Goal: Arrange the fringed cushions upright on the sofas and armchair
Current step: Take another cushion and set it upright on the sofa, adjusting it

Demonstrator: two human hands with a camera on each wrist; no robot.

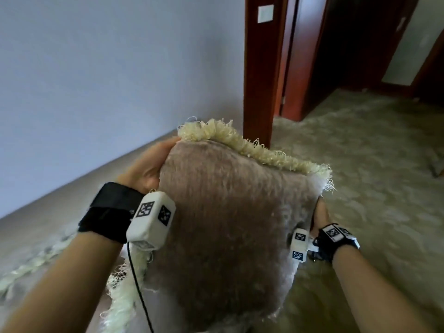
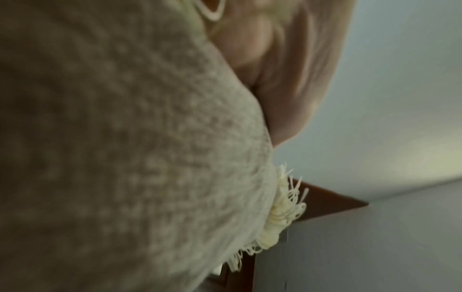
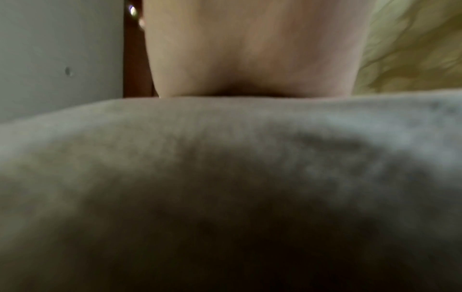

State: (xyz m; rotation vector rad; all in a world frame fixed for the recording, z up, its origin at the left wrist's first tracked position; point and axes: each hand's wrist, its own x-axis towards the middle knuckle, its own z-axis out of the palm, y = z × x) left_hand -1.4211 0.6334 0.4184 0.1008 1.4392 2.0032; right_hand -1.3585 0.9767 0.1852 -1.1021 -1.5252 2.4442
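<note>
I hold a plush beige cushion (image 1: 228, 224) with a cream fringe (image 1: 240, 143) in the air in front of me, its face towards me. My left hand (image 1: 149, 167) grips its upper left edge, fingers reaching behind the corner. My right hand (image 1: 320, 216) holds the right edge, mostly hidden behind the fabric. In the left wrist view the cushion (image 2: 125, 138) fills the frame beside my left hand (image 2: 287, 69). The right wrist view shows the cushion (image 3: 225, 177) pressed under my right hand (image 3: 250, 49). No sofa or armchair is clearly visible.
A red-brown wooden door frame (image 1: 259, 75) stands just beyond the cushion, with a dark doorway (image 1: 348, 44) to its right. Pale patterned carpet (image 1: 372, 176) covers the floor on the right. A plain wall (image 1: 108, 68) runs along the left; a blurred cream fringe (image 1: 31, 265) lies low left.
</note>
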